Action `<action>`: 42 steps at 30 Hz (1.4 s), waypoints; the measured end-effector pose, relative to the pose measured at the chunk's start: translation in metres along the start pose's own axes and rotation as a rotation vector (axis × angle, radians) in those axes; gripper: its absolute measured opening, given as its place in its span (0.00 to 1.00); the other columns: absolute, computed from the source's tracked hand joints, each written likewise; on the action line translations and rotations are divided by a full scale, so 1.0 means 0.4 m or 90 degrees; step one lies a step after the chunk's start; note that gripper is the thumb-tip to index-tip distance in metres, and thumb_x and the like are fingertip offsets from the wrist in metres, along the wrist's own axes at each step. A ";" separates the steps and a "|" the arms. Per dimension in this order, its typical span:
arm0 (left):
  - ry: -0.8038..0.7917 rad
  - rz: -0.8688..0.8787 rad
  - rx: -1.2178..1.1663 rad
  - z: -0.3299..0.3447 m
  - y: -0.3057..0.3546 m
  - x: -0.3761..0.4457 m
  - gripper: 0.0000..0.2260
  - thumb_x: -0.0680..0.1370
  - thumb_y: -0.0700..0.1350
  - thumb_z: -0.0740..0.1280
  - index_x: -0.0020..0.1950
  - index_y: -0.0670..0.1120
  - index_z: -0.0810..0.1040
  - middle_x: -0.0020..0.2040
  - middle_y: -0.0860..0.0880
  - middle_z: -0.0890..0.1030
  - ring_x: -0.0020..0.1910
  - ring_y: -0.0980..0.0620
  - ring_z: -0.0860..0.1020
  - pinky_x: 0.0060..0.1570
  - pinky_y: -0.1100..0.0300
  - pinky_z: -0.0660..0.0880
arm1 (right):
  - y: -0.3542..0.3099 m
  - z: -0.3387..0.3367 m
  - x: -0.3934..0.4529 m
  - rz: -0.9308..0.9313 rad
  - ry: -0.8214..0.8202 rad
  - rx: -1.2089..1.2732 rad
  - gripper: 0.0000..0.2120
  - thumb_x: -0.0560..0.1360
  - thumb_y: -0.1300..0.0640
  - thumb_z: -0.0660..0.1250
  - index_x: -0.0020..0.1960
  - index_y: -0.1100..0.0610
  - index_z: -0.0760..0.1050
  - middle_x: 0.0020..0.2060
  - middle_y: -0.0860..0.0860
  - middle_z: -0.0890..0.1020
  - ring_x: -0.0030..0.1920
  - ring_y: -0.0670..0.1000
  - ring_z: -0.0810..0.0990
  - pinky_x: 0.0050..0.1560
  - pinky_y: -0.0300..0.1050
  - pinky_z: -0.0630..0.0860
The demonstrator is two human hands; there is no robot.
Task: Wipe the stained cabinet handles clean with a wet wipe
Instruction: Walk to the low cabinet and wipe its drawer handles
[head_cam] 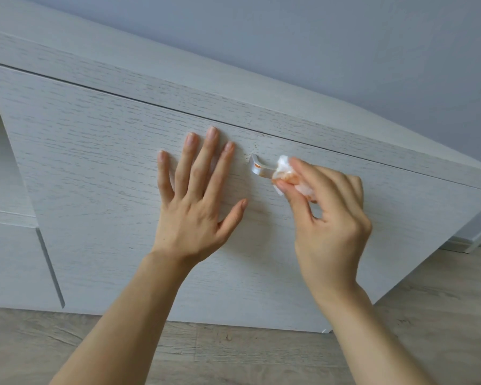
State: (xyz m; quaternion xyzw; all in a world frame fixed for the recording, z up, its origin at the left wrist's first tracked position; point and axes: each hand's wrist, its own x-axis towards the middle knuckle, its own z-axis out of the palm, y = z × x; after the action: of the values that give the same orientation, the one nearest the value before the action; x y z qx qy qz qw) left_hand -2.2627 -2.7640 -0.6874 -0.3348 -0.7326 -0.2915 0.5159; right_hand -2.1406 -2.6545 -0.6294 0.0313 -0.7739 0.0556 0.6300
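Against the pale wood-grain cabinet door (109, 151), the left hand (197, 201) lies flat, fingers straight and spread, palm pressed to the panel and holding nothing. Just right of its index fingertip sits the handle (257, 168), a small light-coloured pull fixed near the door's upper edge. Orange-brown residue shows on the handle's lower face, and a few dark specks mark the door surface beside its left end. The right hand (328, 215) pinches a crumpled white wet wipe (286, 173) between thumb and forefingers, the remaining fingers curled behind. The wipe is pressed to the right part of the handle; orange staining is visible on the wipe where the thumb bears on it. The handle's right end is hidden behind the wipe, so its condition there cannot be confirmed. The two hands are near each other but apart, with the exposed left end of the handle between them. Above both hands runs the cabinet's top panel (233, 87), with a grey wall (317, 37) behind it. Below the forearms lies wood-effect flooring (67, 345). Left of the left hand, a further cabinet front (11, 259) adjoins the door.
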 end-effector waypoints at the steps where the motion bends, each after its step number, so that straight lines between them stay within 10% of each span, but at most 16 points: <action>1: 0.002 -0.003 -0.001 0.001 -0.001 -0.002 0.30 0.80 0.59 0.55 0.77 0.46 0.54 0.76 0.42 0.53 0.77 0.46 0.45 0.73 0.43 0.43 | 0.005 -0.008 -0.004 0.001 0.008 0.000 0.09 0.72 0.61 0.72 0.52 0.61 0.80 0.44 0.46 0.79 0.44 0.49 0.74 0.47 0.48 0.74; 33: -0.038 -0.051 -0.012 0.011 0.012 -0.015 0.32 0.78 0.62 0.54 0.77 0.48 0.51 0.76 0.42 0.49 0.76 0.50 0.36 0.72 0.46 0.36 | -0.050 0.049 0.016 0.040 0.044 0.018 0.05 0.71 0.64 0.73 0.47 0.62 0.82 0.39 0.49 0.81 0.38 0.50 0.76 0.43 0.45 0.75; 42: -0.046 -0.064 0.003 0.012 0.015 -0.012 0.33 0.77 0.63 0.54 0.77 0.48 0.50 0.75 0.43 0.49 0.75 0.50 0.34 0.72 0.46 0.35 | -0.060 0.022 0.014 0.152 0.029 0.048 0.04 0.71 0.65 0.73 0.46 0.63 0.81 0.39 0.49 0.78 0.40 0.50 0.75 0.46 0.23 0.67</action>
State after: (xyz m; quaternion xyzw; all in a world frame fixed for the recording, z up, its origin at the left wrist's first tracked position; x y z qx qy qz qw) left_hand -2.2594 -2.7574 -0.6929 -0.3064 -0.7673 -0.3033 0.4747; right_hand -2.1473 -2.6792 -0.6246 -0.0385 -0.7550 0.1601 0.6347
